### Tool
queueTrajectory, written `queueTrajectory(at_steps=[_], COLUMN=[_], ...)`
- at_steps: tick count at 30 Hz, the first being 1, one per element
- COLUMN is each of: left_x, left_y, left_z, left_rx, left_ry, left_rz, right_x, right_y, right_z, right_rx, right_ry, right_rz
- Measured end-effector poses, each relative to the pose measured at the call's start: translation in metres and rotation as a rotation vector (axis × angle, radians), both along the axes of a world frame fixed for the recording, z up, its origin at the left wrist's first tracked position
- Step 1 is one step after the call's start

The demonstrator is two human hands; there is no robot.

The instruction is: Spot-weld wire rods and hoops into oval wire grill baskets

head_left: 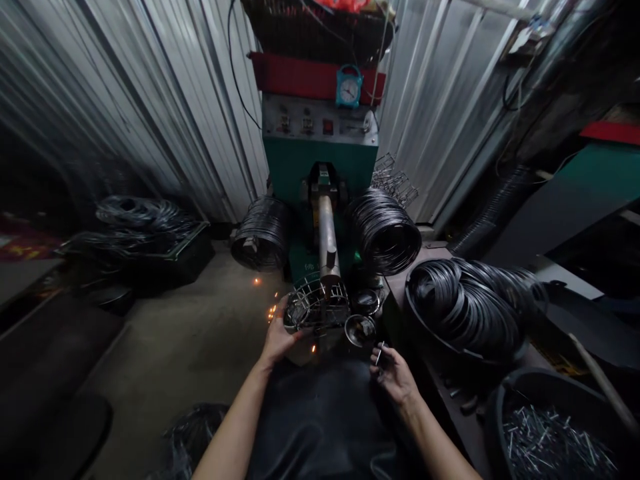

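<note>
My left hand (278, 338) grips the left side of a round wire basket frame (305, 303), which sits at the lower end of the welding machine's metal arm (327, 233). Orange sparks (272, 311) fly just left of that hand. Lower right, my right hand (395, 377) pinches a short metal rod (381, 353) between thumb and fingers, apart from the frame. Close to it is a small round cup (360, 330) with bits inside, and a second round container (365, 301) stands behind. The contact point at the electrode is partly hidden by the wires.
Wire ring coils hang left (261, 233) and right (385, 231) of the green machine (320, 157). A tub of wire rings (465, 300) and a black bucket (495, 407) of short rods stand at right. At left is a bin (187, 250) heaped with wire.
</note>
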State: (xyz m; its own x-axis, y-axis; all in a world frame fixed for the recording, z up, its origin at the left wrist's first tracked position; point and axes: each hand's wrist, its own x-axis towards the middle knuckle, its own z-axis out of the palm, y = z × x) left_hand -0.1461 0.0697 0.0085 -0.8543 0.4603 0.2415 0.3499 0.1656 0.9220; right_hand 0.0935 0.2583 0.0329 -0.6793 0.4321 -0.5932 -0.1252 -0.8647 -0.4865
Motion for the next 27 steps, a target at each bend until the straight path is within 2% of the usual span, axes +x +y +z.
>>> queueTrajectory(at_steps=[3, 5, 6, 8, 11, 13, 14, 16, 19, 22, 24, 27], left_x=[0.009, 0.011, 0.012, 0.013, 0.016, 0.022, 0.025, 0.035, 0.052, 0.068, 0.077, 0.087], left_y=[0.002, 0.006, 0.008, 0.01, 0.004, -0.007, -0.014, -0.028, -0.042, -0.038, -0.03, -0.019], left_z=[-0.012, -0.012, -0.011, -0.007, -0.002, 0.001, 0.003, 0.008, 0.02, 0.04, 0.058, 0.083], left_rx=[0.149, 0.236, 0.26, 0.29, 0.338, 0.328, 0.3, 0.2, 0.02, -0.12, -0.221, -0.348], left_ry=[-0.138, -0.196, -0.222, -0.26, -0.264, -0.221, -0.183, -0.075, 0.109, 0.267, 0.371, 0.489], left_rz=[-0.061, -0.107, -0.104, -0.056, -0.001, 0.012, 0.014, 0.009, -0.063, -0.181, -0.239, -0.281], right_x=[0.001, 0.004, 0.007, 0.016, 0.032, 0.04, 0.042, 0.041, 0.023, -0.006, -0.024, -0.04], right_y=[-0.004, -0.008, -0.01, -0.014, -0.016, -0.017, -0.017, -0.02, -0.029, -0.039, -0.044, -0.051], right_z=[-0.004, -0.007, -0.01, -0.02, -0.036, -0.036, -0.03, -0.007, 0.048, 0.093, 0.109, 0.112], right_rx=[0.068, 0.216, 0.349, 0.721, 1.274, 1.463, 1.504, 1.535, 1.552, 1.624, 1.693, 1.782], right_ry=[-0.007, -0.046, -0.092, -0.21, -0.34, -0.378, -0.382, -0.344, -0.209, -0.176, -0.26, -0.414], right_rz=[-0.011, -0.017, -0.019, 0.004, 0.152, 0.294, 0.364, 0.485, 0.639, 0.82, 0.886, 0.805])
